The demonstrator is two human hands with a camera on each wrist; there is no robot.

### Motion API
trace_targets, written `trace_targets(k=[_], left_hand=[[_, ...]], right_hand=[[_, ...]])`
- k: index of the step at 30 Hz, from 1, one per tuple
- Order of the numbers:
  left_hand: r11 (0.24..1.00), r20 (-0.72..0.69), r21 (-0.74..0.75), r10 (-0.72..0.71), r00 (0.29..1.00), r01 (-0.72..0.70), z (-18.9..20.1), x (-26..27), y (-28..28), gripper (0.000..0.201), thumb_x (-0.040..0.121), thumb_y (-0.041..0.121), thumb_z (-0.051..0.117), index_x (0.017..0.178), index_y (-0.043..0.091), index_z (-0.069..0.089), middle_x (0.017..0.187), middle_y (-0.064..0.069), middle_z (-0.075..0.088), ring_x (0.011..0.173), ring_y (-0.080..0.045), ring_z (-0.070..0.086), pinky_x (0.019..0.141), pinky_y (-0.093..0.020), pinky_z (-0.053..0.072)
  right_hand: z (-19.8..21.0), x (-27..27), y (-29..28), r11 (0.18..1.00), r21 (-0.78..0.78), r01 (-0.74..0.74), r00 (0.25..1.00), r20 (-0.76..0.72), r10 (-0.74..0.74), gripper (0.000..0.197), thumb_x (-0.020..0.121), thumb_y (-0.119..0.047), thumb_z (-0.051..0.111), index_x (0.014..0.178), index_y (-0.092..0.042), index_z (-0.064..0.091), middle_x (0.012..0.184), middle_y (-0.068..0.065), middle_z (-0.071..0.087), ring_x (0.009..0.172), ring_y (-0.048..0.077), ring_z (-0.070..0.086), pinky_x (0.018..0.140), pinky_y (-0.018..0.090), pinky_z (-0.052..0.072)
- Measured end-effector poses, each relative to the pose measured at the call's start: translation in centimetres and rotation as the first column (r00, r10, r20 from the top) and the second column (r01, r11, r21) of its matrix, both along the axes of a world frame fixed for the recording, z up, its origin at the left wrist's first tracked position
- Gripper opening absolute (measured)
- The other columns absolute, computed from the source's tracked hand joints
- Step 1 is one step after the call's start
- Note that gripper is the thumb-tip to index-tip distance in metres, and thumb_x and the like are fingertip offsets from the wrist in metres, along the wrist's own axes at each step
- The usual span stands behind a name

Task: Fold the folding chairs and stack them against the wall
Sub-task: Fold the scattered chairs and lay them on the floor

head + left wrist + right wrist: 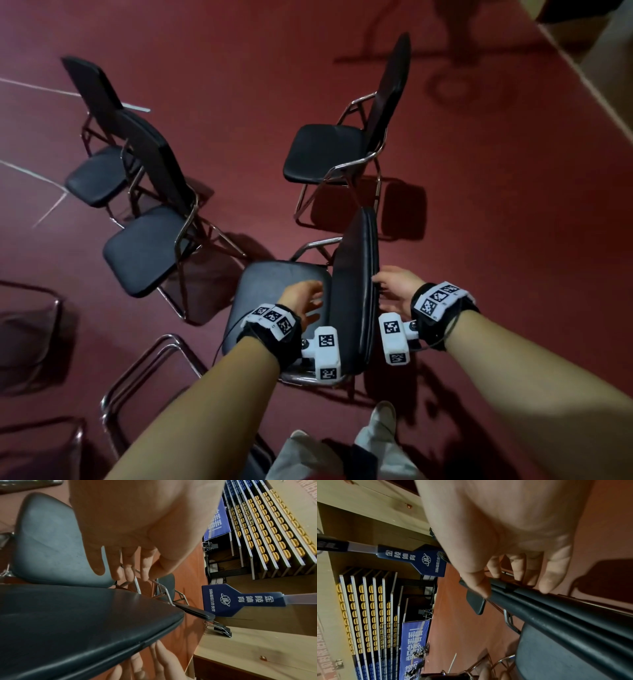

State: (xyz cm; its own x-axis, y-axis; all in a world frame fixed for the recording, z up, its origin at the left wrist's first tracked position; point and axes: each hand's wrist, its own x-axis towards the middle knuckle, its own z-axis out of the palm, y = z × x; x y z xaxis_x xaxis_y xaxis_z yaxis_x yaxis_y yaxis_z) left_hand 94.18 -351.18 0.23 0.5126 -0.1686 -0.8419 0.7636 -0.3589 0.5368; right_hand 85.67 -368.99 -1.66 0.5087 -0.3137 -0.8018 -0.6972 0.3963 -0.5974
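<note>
Both hands are at the nearest chair, one on each side of its backrest. My right hand is at 3 o'clock from the backrest. Its thumb and fingers curl over the top edge, so it has hold of the backrest. I think it holds there to keep the chair from tipping while it folds.

My left hand is at 9 o'clock from the backrest, over the seat. Its fingers are straight and loose. It holds nothing, and I cannot tell if it touches the seat. I think it is there to get under the seat edge and push the seat up flat against the backrest.

This chair is not yet folded. Its seat is flat and its backrest stands up.

Three more chairs stand open on the red floor. One is at 12 o'clock from the near chair, and two are at 10 o'clock. They stand apart, so there is room to fold each one.

At 7 o'clock, metal frames lie low by the floor. They are too dark to tell much. A pale strip at 1 o'clock may be the wall, so each folded chair has some way to go.
</note>
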Motion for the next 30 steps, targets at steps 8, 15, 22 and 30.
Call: trace_targets(k=[8,15,22,30], left_hand=[[1.000,-0.030,-0.011,-0.012,0.999,0.012,-0.1,0.2,0.6,0.010,0.098,0.020,0.055,0.091,0.017,0.061,0.092,-0.001,0.059,0.086,-0.018,0.056,0.090,-0.039,0.043],[0.999,-0.029,-0.012,-0.030,0.999,0.029,-0.1,0.6,2.2,0.014,0.097,0.020,0.055,0.109,0.021,0.061,0.112,-0.002,0.058,0.111,-0.024,0.054,0.104,-0.049,0.039],[0.998,0.015,-0.016,-0.052,0.999,0.053,-0.1,2.3,5.4,0.058,0.086,0.016,0.066,0.137,0.038,0.047,0.116,-0.002,0.067,0.109,-0.019,0.058,0.097,-0.050,0.043],[0.999,0.134,-0.027,-0.032,0.991,0.036,-1.7,5.9,9.5,0.066,0.082,-0.009,0.065,0.137,0.024,0.047,0.101,-0.022,0.068,0.076,-0.030,0.065,0.074,-0.040,0.056]], right_hand=[[-0.7,1.1,0.4,0.996,-0.001,-0.088,0.996,0.016,0.088,0.052,0.087,-0.002,0.064,0.130,-0.024,0.044,0.106,0.014,0.064,0.088,0.026,0.064,0.055,0.030,0.050],[-0.2,4.3,3.5,0.973,0.048,-0.226,0.969,0.117,0.220,0.047,0.090,-0.012,0.062,0.132,-0.028,0.045,0.116,0.003,0.060,0.103,0.020,0.061,0.066,0.035,0.055],[0.3,7.1,6.5,0.942,0.120,-0.313,0.943,0.157,0.293,0.057,0.097,-0.009,0.049,0.147,-0.034,0.038,0.110,0.002,0.056,0.102,0.025,0.058,0.087,0.044,0.054],[0.9,11.4,11.4,0.925,0.150,-0.348,0.932,0.162,0.324,0.057,0.098,-0.008,0.048,0.146,-0.036,0.039,0.116,0.000,0.055,0.105,0.029,0.064,0.097,0.048,0.050]])
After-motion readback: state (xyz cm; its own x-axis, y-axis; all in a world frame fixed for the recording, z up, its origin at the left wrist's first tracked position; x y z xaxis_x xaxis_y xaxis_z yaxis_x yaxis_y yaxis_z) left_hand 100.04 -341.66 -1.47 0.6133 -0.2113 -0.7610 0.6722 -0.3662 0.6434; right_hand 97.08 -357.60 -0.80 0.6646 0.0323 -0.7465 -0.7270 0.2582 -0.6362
